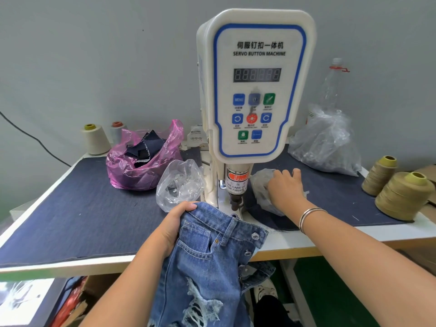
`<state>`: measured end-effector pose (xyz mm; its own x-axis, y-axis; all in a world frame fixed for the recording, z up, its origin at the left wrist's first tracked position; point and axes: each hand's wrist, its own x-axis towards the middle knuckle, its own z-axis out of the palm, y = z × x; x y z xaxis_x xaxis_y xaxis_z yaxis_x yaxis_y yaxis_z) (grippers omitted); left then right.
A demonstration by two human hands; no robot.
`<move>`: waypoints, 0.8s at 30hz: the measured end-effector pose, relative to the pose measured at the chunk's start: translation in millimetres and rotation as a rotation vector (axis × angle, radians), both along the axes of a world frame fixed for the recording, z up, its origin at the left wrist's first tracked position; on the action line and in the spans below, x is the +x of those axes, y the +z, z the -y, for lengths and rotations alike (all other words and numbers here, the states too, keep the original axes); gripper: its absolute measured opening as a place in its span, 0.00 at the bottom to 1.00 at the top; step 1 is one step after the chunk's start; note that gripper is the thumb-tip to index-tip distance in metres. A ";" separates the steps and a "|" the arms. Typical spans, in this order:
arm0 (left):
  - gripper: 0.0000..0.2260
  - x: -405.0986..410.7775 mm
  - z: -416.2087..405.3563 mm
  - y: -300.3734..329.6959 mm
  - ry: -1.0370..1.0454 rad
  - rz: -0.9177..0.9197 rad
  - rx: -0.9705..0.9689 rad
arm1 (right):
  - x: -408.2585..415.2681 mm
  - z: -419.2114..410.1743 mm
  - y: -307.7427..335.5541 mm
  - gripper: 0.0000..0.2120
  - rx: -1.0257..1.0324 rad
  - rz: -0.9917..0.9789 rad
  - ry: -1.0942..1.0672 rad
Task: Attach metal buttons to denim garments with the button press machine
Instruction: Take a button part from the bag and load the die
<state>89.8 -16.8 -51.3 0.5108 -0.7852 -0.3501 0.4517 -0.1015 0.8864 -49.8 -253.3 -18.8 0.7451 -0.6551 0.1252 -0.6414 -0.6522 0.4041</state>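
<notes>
A white servo button machine (256, 90) stands at the middle of the table, its dark press head (236, 199) low at the front. Ripped blue denim jeans (207, 263) hang over the table's front edge, with metal snaps (255, 236) along the fly. My left hand (174, 226) grips the waistband at its left side. My right hand (286, 188) reaches into a small clear plastic bag (262, 185) just right of the press head; its fingertips are hidden in the plastic.
A second clear bag of metal parts (180, 182) lies left of the machine, a pink bag of dark fabric scraps (141, 159) behind it. A large clear bag (326, 142) and a bottle (331, 83) stand back right. Thread cones (401, 198) sit at the right edge.
</notes>
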 end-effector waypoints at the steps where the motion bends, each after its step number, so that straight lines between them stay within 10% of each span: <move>1: 0.11 0.0 0.1 0.3 -0.002 0.006 -0.002 | -0.4 0.7 -0.3 0.11 0.007 0.005 -0.005; 24: 0.12 1.3 -0.8 -2.0 0.000 0.013 -0.015 | -11.1 6.5 19.0 0.10 -0.153 -0.327 0.274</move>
